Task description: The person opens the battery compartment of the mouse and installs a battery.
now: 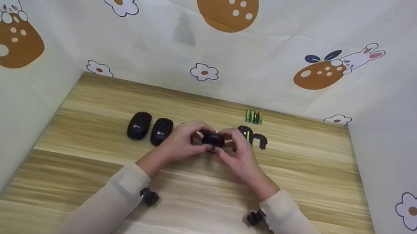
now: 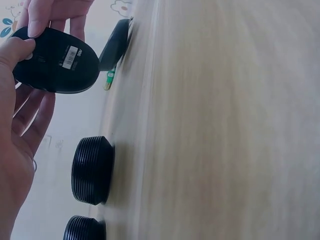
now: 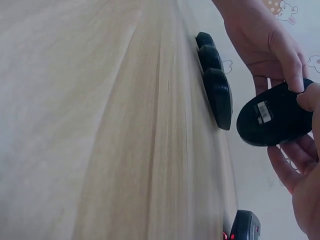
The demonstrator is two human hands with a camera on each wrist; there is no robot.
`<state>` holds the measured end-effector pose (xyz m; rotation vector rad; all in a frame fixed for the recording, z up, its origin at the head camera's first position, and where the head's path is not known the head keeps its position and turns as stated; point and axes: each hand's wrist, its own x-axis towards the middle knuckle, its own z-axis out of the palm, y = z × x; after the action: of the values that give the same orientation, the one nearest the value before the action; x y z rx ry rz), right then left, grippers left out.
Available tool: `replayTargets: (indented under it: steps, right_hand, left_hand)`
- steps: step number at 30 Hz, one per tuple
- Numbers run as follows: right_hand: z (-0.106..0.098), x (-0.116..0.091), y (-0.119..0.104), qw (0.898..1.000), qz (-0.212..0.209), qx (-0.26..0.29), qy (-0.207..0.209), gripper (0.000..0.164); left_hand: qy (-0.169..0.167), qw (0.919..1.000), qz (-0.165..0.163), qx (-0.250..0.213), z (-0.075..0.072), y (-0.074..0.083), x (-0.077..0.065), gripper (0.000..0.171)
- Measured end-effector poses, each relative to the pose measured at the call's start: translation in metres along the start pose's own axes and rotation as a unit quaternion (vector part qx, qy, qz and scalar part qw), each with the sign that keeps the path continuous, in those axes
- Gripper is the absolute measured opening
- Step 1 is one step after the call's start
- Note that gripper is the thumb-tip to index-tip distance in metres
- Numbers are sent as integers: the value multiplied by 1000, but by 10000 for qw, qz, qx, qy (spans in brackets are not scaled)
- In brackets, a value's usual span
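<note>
Above the table, both hands hold a black computer mouse (image 1: 213,140) raised on end. Its underside faces the wrists, and a white barcode label (image 2: 70,57) shows on it. My left hand (image 1: 182,140) grips the mouse's left side, thumb on the underside and fingers behind. Opposite, my right hand (image 1: 242,156) grips the right side the same way. In the right wrist view the mouse (image 3: 270,120) is tilted, with both thumbs near one end of it. Just behind the right hand lies an opened mouse (image 1: 246,132) with a battery inside, partly covered by the fingers.
Two black mice (image 1: 139,125) (image 1: 162,131) stand left of the hands; the right wrist view shows a third mouse (image 3: 218,97) in that row. A curved black cover (image 1: 260,140) lies right of the opened mouse. Several green and black batteries (image 1: 254,117) lie farther back, near the patterned cloth wall (image 1: 152,48).
</note>
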<state>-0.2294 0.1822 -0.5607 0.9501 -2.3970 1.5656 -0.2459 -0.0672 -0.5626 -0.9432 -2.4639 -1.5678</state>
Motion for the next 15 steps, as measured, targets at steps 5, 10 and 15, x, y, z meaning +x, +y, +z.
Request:
replayTargets:
  steps: [5,10,15]
  right_hand:
    - [2,0,-2,9995,-4,310,91,47]
    - [4,-1,-5,9994,-58,256,212,53]
    - [1,-2,-7,9998,31,187,86,54]
  left_hand:
    - [83,9994,-112,-318,1,2,0,38]
    - [150,9983,-212,-517,4,3,-1,36]
    - [227,9976,-264,-605,7,3,-1,35]
